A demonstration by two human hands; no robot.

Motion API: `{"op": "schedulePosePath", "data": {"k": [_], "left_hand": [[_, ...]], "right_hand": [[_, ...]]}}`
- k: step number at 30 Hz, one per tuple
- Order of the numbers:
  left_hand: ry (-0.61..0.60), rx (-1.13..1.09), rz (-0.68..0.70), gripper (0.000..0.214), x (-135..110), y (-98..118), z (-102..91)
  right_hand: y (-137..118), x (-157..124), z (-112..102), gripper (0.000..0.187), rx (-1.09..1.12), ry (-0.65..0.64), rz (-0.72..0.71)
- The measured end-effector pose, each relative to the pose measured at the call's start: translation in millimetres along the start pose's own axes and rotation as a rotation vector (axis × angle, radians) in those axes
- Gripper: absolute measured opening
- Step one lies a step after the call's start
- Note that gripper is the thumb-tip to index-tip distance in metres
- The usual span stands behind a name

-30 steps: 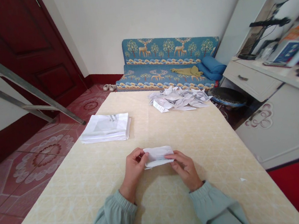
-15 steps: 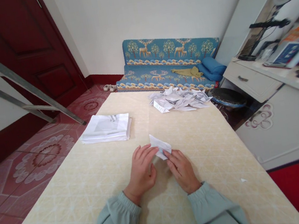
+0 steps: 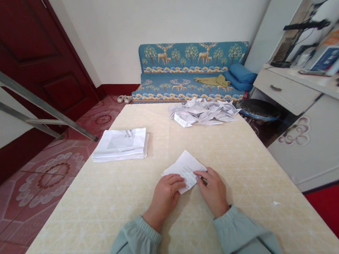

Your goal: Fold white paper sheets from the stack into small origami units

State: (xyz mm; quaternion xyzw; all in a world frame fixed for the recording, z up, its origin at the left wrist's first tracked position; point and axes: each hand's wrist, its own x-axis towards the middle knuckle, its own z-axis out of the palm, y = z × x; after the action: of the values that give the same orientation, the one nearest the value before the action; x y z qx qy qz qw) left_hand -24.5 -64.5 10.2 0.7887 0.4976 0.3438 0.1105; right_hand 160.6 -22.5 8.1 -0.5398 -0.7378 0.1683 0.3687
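A folded sheet of white paper (image 3: 186, 168) with printed lines lies at a slant between my hands, one corner pointing away from me. My left hand (image 3: 167, 191) grips its near left side, fingers bent over the top and the thumb tucked below. At the right corner my right hand (image 3: 211, 187) pinches the edge between thumb and fingers. Farther off to the left sits a stack of white paper sheets (image 3: 121, 145). Toward the far right of the table is a heap of folded paper pieces (image 3: 202, 112).
A patterned cream cloth covers the table (image 3: 113, 221). On it, at right, lies a tiny paper scrap (image 3: 276, 203). Beyond the far edge stands a blue sofa (image 3: 177, 74); a metal ladder (image 3: 28, 89) leans at left. A black round stool (image 3: 258, 109) and a white cabinet (image 3: 329, 140) are at right.
The paper has turned and spread wider, now showing more of its printed face. My left hand has closed on its near left side, and my right hand has shifted slightly right.
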Motion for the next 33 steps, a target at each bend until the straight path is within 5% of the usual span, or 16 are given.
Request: {"op": "schedulePosePath", "data": {"k": [4,10,14,20,27,33], "left_hand": [[-0.042,-0.021,0.017,0.046,1,1,-0.1],[-0.080,-0.066,0.001,0.047,5,2,-2.1],[-0.074,-0.108,-0.023,0.050,4,1,-2.4],[-0.064,-0.192,-0.047,0.052,4,-1,-3.2],[-0.053,-0.232,-0.044,0.052,6,-5,-0.7],[-0.065,-0.171,-0.012,0.047,3,-7,-0.4]], "right_hand": [[-6,2,-6,0.025,-0.255,0.128,-0.064],[-15,12,7,0.030,-0.220,-0.228,-0.288],[-13,40,21,0.034,-0.257,-0.323,-0.182],[-4,72,26,0.030,-0.088,-0.298,-0.036],[8,37,1,0.016,0.054,-0.377,-0.009],[7,16,-12,0.013,0.129,-0.282,0.120]]}}
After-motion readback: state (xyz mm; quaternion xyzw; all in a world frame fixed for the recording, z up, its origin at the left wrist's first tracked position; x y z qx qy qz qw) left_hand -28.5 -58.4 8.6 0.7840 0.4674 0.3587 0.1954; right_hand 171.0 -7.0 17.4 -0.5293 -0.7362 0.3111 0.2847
